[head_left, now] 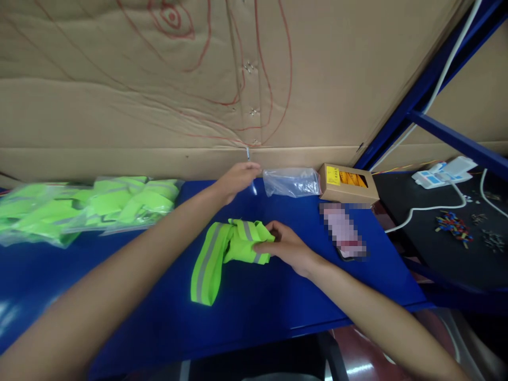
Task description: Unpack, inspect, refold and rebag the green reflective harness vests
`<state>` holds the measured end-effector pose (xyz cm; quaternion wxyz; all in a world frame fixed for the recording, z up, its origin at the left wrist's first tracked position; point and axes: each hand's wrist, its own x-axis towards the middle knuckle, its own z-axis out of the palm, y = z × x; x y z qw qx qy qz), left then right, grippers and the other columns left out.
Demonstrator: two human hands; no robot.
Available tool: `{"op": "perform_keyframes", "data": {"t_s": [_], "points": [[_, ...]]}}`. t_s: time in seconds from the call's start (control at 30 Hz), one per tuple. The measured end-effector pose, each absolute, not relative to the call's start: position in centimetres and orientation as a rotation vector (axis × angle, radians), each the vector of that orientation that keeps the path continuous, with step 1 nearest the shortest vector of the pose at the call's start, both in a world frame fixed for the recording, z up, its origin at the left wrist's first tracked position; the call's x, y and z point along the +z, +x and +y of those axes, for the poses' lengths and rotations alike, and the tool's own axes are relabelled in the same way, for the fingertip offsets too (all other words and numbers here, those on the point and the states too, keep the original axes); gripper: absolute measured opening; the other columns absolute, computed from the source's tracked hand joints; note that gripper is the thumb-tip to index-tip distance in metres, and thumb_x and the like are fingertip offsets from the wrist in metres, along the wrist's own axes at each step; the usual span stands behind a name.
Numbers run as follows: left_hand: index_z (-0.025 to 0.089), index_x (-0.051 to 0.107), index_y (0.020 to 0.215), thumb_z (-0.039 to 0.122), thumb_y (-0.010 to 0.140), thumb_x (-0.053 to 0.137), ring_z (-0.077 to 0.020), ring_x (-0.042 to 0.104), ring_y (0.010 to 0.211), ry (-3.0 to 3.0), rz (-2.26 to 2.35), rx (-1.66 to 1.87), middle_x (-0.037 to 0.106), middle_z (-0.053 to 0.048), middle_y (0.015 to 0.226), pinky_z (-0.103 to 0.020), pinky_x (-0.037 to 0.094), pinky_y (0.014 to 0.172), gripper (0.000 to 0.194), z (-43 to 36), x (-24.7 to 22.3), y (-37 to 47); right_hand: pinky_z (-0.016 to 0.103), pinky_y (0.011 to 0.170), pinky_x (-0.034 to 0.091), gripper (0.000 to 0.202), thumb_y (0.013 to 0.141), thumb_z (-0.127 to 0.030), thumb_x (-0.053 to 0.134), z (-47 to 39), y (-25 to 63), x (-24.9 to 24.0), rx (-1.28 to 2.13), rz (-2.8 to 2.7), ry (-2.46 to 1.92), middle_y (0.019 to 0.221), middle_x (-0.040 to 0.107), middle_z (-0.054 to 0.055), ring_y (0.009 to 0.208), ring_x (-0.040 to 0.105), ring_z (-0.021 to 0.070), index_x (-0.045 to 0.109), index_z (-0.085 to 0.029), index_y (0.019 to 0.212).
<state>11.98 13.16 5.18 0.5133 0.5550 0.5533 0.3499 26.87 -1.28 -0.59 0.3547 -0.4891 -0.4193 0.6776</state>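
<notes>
My right hand [291,248] is closed on a folded neon-green fabric strap [246,243] with grey reflective stripes. Thumb and fingers pinch the right side of its bundled part. A loop of the strap extends left and down on the blue table [254,307]. Farther back, my left hand [242,181] has its fingers drawn together around a thin whitish pen-like stick [248,153]. The stick shows above and faintly below the fingers; its exact kind is unclear. Just right of that hand lies a clear plastic bag [291,182].
Several bagged green straps [127,203] lie at the back left. A cardboard box [349,184] with a yellow label and a blurred-out phone [344,230] are at the right. Behind stands a cardboard wall [119,116]. A black side table [436,254] holds small coloured parts and a power strip [444,172].
</notes>
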Motion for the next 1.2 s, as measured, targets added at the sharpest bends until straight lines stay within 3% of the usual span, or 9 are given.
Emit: {"op": "perform_keyframes", "data": {"t_s": [0.13, 0.23, 0.4, 0.5, 0.67, 0.77, 0.87, 1.0, 1.2], "points": [[0.022, 0.067, 0.127, 0.045, 0.091, 0.066, -0.0267, 0.063, 0.120, 1.670, 1.302, 0.894, 0.071, -0.008, 0.127, -0.044, 0.046, 0.108, 0.043, 9.9, 5.5, 6.9, 0.025, 0.064, 0.045, 0.041, 0.058, -0.029, 0.090, -1.1, 27.2, -0.3, 1.754, -1.039, -1.261, 0.078, 0.065, -0.006, 0.072, 0.060, 0.0128, 0.059, -0.022, 0.083], [0.021, 0.061, 0.133, 0.051, 0.094, 0.061, -0.0260, 0.061, 0.124, 1.829, 1.279, 0.940, 0.064, -0.010, 0.138, -0.045, 0.047, 0.109, 0.049, 5.9, 4.1, 3.2, 0.025, 0.064, 0.046, 0.042, 0.060, -0.032, 0.091, -1.0, 27.5, 0.0, 1.746, -0.996, -1.275, 0.079, 0.066, -0.006, 0.072, 0.062, 0.0125, 0.058, -0.022, 0.084], [0.026, 0.046, 0.145, 0.058, 0.094, 0.063, -0.0266, 0.060, 0.128, 1.457, 1.162, 0.797, 0.060, -0.011, 0.142, -0.045, 0.048, 0.108, 0.062, 1.2, 1.4, 0.9, 0.029, 0.075, 0.054, 0.042, 0.063, -0.034, 0.092, -0.9, 27.7, 0.3, 1.774, -0.914, -1.279, 0.088, 0.071, -0.003, 0.083, 0.068, 0.0160, 0.062, -0.022, 0.089], [0.029, 0.046, 0.147, 0.060, 0.094, 0.064, -0.0275, 0.061, 0.127, 1.269, 1.098, 0.672, 0.062, -0.010, 0.140, -0.042, 0.052, 0.101, 0.063, 1.3, 1.0, 0.9, 0.030, 0.080, 0.056, 0.041, 0.066, -0.035, 0.093, -0.7, 27.9, 0.3, 1.752, -0.866, -1.276, 0.098, 0.073, -0.001, 0.091, 0.070, 0.0181, 0.066, -0.022, 0.095], [0.025, 0.049, 0.139, 0.058, 0.095, 0.064, -0.0217, 0.071, 0.090, 0.896, 0.941, 0.608, 0.066, -0.013, 0.126, -0.036, 0.059, 0.072, 0.057, 2.4, 0.8, -0.2, 0.027, 0.076, 0.053, 0.041, 0.068, -0.036, 0.094, -0.1, 28.7, 0.0, 1.588, -0.912, -1.370, 0.094, 0.070, -0.002, 0.088, 0.066, 0.0166, 0.068, -0.024, 0.097], [0.020, 0.053, 0.125, 0.066, 0.092, 0.061, -0.0223, 0.072, 0.075, 0.818, 0.855, 0.488, 0.070, -0.012, 0.107, -0.034, 0.057, 0.058, 0.057, 2.0, 1.0, -1.1, 0.025, 0.074, 0.048, 0.038, 0.070, -0.038, 0.093, 0.2, 29.1, -0.3, 1.477, -1.015, -1.428, 0.089, 0.067, -0.003, 0.084, 0.061, 0.0152, 0.065, -0.024, 0.092], [0.018, 0.056, 0.108, 0.070, 0.087, 0.065, -0.0226, 0.071, 0.074, 0.954, 0.886, 0.438, 0.070, -0.008, 0.091, -0.030, 0.054, 0.055, 0.057, 1.2, 1.3, -1.3, 0.026, 0.075, 0.046, 0.039, 0.071, -0.041, 0.092, 0.4, 29.3, -0.6, 1.424, -1.078, -1.461, 0.089, 0.065, -0.003, 0.084, 0.058, 0.0156, 0.063, -0.024, 0.092], [0.018, 0.063, 0.100, 0.069, 0.083, 0.070, -0.0137, 0.058, 0.062, 1.210, 0.998, 0.378, 0.063, 0.000, 0.072, -0.023, 0.041, 0.050, 0.055, 0.6, 0.9, -0.5, 0.027, 0.074, 0.046, 0.039, 0.075, -0.044, 0.089, 0.2, 29.0, -0.5, 1.379, -1.169, -1.495, 0.089, 0.063, -0.003, 0.083, 0.057, 0.0167, 0.062, -0.024, 0.095], [0.018, 0.075, 0.090, 0.056, 0.080, 0.078, -0.0126, 0.055, 0.064, 1.095, 0.786, 0.487, 0.067, -0.001, 0.077, -0.025, 0.038, 0.056, 0.039, 0.4, 1.5, -0.5, 0.032, 0.078, 0.052, 0.035, 0.081, -0.042, 0.084, -0.5, 28.0, -0.1, 1.229, -1.521, -1.444, 0.096, 0.067, 0.000, 0.087, 0.063, 0.0210, 0.062, -0.028, 0.105]]}}
